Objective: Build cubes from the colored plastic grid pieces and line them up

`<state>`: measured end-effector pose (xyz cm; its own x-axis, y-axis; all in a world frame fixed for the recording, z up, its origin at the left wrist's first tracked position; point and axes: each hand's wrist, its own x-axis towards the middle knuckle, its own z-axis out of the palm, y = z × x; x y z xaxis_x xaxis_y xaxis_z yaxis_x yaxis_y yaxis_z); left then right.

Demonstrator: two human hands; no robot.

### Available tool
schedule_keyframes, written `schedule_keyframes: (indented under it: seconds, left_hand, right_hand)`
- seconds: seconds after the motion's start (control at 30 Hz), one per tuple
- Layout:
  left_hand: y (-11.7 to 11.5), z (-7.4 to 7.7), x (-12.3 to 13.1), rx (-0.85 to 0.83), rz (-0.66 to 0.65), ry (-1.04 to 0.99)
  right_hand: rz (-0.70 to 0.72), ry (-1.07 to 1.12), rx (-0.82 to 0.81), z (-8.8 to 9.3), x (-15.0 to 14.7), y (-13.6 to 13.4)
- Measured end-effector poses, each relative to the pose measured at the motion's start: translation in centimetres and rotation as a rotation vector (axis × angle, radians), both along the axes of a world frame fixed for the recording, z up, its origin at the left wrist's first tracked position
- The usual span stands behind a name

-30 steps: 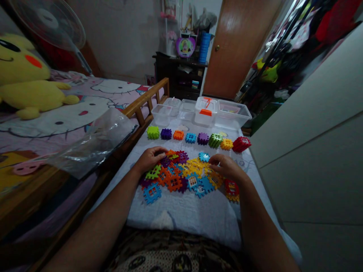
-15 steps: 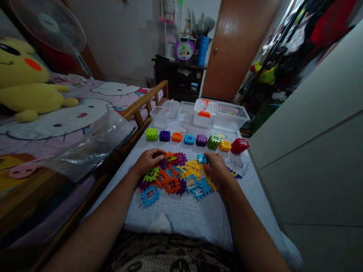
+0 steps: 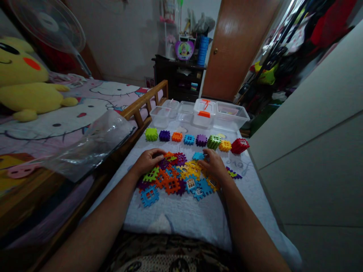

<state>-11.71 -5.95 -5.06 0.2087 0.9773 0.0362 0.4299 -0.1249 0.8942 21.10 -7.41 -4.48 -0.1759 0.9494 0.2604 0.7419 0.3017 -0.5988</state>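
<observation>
A pile of colourful plastic building tiles with notched edges lies before me, with yellow tiles, orange tiles and blue tiles among them. My left hand rests at the pile's left side, fingers loosely bent and apart, touching the tiles beside a lime green tile. At the upper right of the pile, my right hand has thumb and fingers apart. Just left of its fingertips lies a light blue tile. A separate blue tile sits at the lower left.
Behind the pile runs a row of same-coloured stacks, from a lime stack to a red stack. Clear plastic boxes stand at the back. A wooden bed rail borders the left, a white cabinet the right.
The light blue tile by my right hand has shifted a little left, and the right hand's fingers have spread away from it. My left hand has stayed in place.
</observation>
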Motion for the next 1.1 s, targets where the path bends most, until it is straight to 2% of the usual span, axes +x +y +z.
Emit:
schedule_keyframes:
  seconds: [0.13,0.23,0.43,0.63,0.8,0.97,1.1]
  left_hand:
    - [0.1,-0.3,-0.1,0.009,-0.005,-0.001]
    - [0.2,-0.4,-0.2,0.004,-0.012,0.003]
    - [0.1,-0.3,-0.1,-0.014,0.002,0.008]
    - [0.0,-0.1,0.0,-0.002,0.004,0.008]
    - [0.1,-0.2,0.0,-0.011,0.006,0.007]
    - [0.2,-0.3,-0.1,0.018,-0.001,0.007]
    - [0.1,0.0,0.0,0.013,-0.008,0.010]
  right_hand:
    - [-0.042,0.046,-0.031,0.3,0.4,0.1]
    - [-0.084,-0.086,-0.057,0.7,1.1,0.1]
    - [-0.041,-0.253,-0.123,0.9,0.4,-0.2]
    - [-0.019,-0.165,-0.154,1.0,-1.0,-0.9]
    - [-0.056,-0.118,-0.168,1.4,-1.4,-1.2]
    - [-0.146,-0.333,-0.141,2.2,-1.4,-1.6]
    - [-0.156,-0.465,-0.154,2.3,-1.5,-1.8]
